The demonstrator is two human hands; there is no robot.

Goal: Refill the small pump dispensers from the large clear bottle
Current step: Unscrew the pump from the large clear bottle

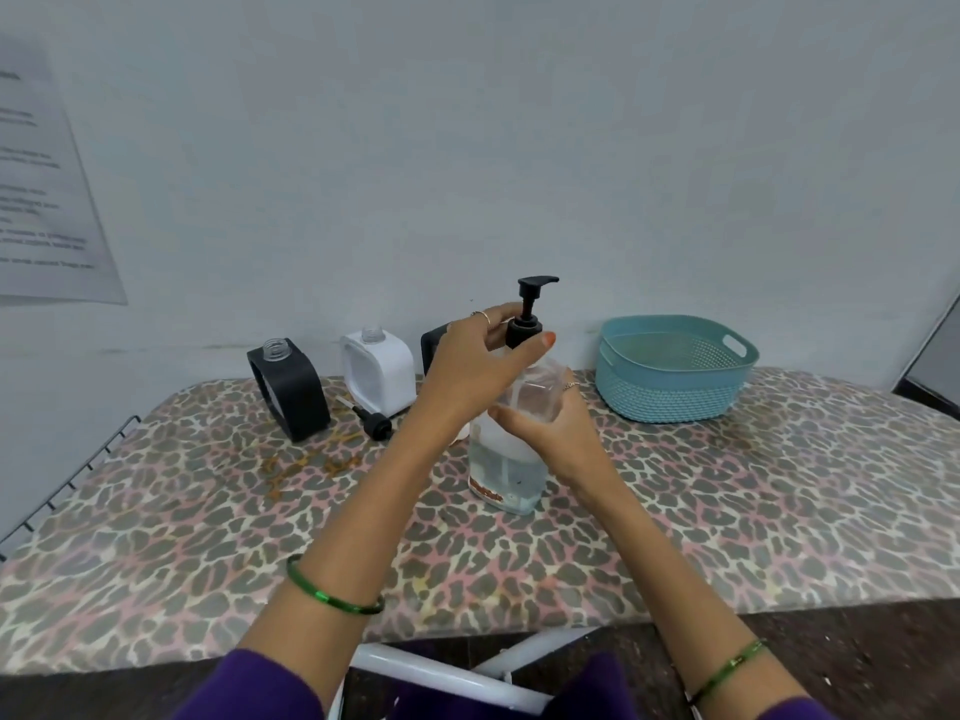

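The large clear bottle [506,470] stands in the middle of the leopard-print table [208,511], partly filled with clear liquid. My right hand [550,423] grips its upper body. My left hand [475,366] pinches the collar of its black pump [527,314] between thumb and fingers. A black small dispenser [291,389] and a white small dispenser [379,368] stand uncapped at the back left. A third dark dispenser [431,345] is mostly hidden behind my left hand. A loose black pump head [371,420] lies between the two open dispensers.
A teal perforated basket [672,368] sits at the back right against the wall. A wire rack edge [67,480] runs along the table's left side. A paper sheet [47,200] hangs on the wall at left. White frame tubes [447,672] show below the table's front edge.
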